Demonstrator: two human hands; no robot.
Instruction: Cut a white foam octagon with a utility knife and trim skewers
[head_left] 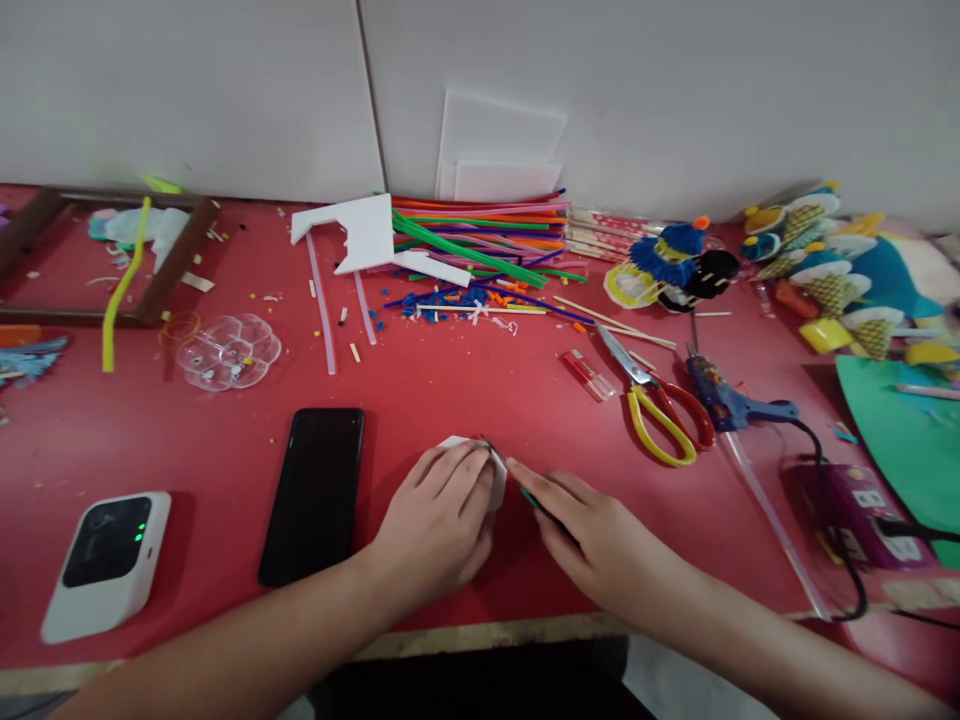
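Note:
My left hand lies palm down over a small white foam board piece, its fingers curved together and holding it against the table. Most of the piece is hidden beneath that hand. Just to the right, my right hand is closed around a slim dark green tool, perhaps a craft knife; the grip covers much of it. The right index finger points toward the edge of the white piece. A small dark and red bit shows by the left fingertips; I cannot tell what it is.
A black phone and a white router are at left. Scissors, a small red case and a corded glue gun sit at right. Behind are a cut white foam sheet and pipe cleaners.

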